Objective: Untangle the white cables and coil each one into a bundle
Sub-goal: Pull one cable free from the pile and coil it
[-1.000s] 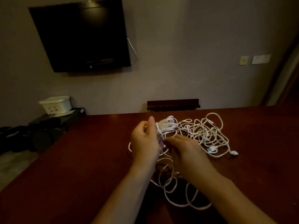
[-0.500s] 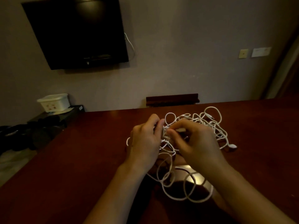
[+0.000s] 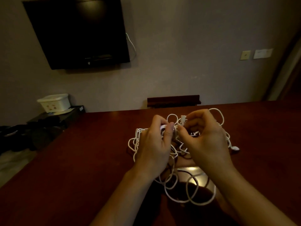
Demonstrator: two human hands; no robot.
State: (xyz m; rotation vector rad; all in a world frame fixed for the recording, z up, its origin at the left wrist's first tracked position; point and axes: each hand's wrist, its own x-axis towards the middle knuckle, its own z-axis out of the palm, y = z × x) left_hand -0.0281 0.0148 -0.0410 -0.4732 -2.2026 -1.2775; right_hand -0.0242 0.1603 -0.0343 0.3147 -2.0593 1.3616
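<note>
A tangle of white cables (image 3: 187,191) lies on the dark red table (image 3: 81,168), with loops spreading behind and below my hands. My left hand (image 3: 154,147) grips a small coiled bundle (image 3: 164,128) of white cable between thumb and fingers. My right hand (image 3: 206,137) is close beside it, pinching a white plug end (image 3: 183,119) that sticks up between its fingertips. Both hands hover just above the tangle. A white connector (image 3: 235,148) lies at the tangle's right edge.
A dark chair back (image 3: 173,101) stands behind the table's far edge. A black TV (image 3: 78,30) hangs on the wall. A white box (image 3: 54,102) sits on a low black stand (image 3: 53,119) at the left.
My right hand rose from under the left hand to beside it and now pinches a plug end. The camera tilted down a little.
</note>
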